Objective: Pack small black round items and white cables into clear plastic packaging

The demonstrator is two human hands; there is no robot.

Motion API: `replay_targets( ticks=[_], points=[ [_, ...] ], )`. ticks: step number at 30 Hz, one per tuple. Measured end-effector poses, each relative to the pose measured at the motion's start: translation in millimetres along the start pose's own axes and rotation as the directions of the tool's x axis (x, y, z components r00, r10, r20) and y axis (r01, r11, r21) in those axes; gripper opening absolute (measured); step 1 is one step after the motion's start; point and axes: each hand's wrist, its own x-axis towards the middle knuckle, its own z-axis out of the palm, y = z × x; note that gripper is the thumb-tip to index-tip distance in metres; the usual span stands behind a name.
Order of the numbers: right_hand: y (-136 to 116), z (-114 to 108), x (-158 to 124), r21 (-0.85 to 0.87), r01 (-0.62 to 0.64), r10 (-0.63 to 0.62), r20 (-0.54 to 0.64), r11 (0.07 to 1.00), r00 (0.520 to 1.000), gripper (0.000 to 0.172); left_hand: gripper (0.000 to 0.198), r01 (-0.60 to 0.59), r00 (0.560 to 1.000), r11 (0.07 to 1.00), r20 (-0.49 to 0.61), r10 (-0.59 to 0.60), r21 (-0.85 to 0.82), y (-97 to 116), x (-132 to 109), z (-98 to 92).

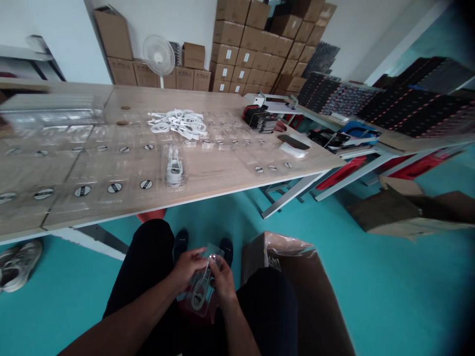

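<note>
Both hands (pixel 193 267) pinch a glossy, seemingly plastic packet (pixel 198 289).

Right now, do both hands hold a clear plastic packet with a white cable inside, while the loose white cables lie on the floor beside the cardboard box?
Not quite: the head view shows the loose white cables on the wooden table, not the floor. The left hand and right hand do hold the clear plastic packet with the white cable inside.
</note>
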Motion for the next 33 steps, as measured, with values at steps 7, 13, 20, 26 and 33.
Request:
replay_targets(
  ticks=[7,13,20,26,33],
  points=[
    [-10,5,-4,-0.002,-0.002,0.002,-0.021,1.000,1.000,0.053,0.059,-0.045,0.999,0.997,0.015,0.046,-0.055,7,-3,6.5],
    [-12,3,-20,0.184,-0.136,0.105,0.167,0.974,0.980,0.046,0.046,-0.163,0.985,0.971,-0.078,0.151,-0.175,30,3,4.4],
    [-19,5,-28,0.332,-0.230,0.125,0.308,0.915,0.943,0.048,0.055,-0.176,0.981,0.971,0.054,0.187,-0.165,26,-2,5.5],
    [-20,4,-28,0.338,-0.212,0.131,0.247,0.917,0.960,0.050,0.059,-0.176,0.979,0.976,0.080,0.187,-0.128,21,-9,11.9],
    [-16,6,-27,0.288,-0.167,0.112,0.198,0.943,0.974,0.051,0.058,-0.195,0.980,0.977,0.032,0.198,-0.089,26,-11,14.3]
  ],
)
